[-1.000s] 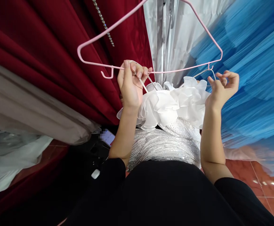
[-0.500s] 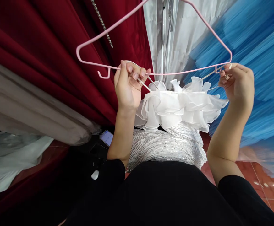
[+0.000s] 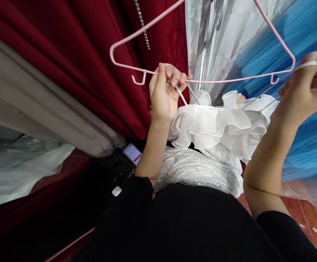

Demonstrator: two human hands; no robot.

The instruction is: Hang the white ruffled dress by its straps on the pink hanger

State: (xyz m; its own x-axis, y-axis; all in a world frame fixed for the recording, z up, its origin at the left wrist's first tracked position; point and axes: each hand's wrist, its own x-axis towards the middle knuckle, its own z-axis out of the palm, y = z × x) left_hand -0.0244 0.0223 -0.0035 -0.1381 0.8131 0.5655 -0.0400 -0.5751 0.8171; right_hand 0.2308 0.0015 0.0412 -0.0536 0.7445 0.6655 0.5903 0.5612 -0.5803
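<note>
Dress [image 3: 204, 127], white + silver, hangs low btwn the L hand [image 3: 168, 87] and R hand [image 3: 305, 83], on the near side of a pink hanger [image 3: 229, 80], close to the person's black top [image 3: 196, 225]. Upper edge = sheer white ruffles [image 3: 232, 122], wavy layers stacked up, flaring at R; below that, silver sequins [image 3: 196, 167] in fine lines, bunched into folds. Lowest part hidden behind the person's body. Thin pale straps off the top edge: L strap [image 3: 181, 96] goes up in two strands to the L hand, R strap [image 3: 309, 64] slants out to the R hand.

Pink hanger's slim, lower bar approx level, small hooks [image 3: 144, 78] by both ends; its top's cut off at the far edge.

Hands well apart. L hand upright, palm facing the person, fingers curled + clamped on the lower bar & L strap; L forearm [image 3: 153, 145] nearly straight up. R hand's past the hanger's R corner, blurry, partly cut off, R strap across a digit, can't tell which, nor how firmly it grips. R forearm [image 3: 273, 160] leans out to the R.

Red cloth [image 3: 79, 54] at L, blue tulle [image 3: 300, 29] at R, white cloth [image 3: 237, 40] at far side. Phone [image 3: 133, 153] w/ lit screen near the L forearm.
</note>
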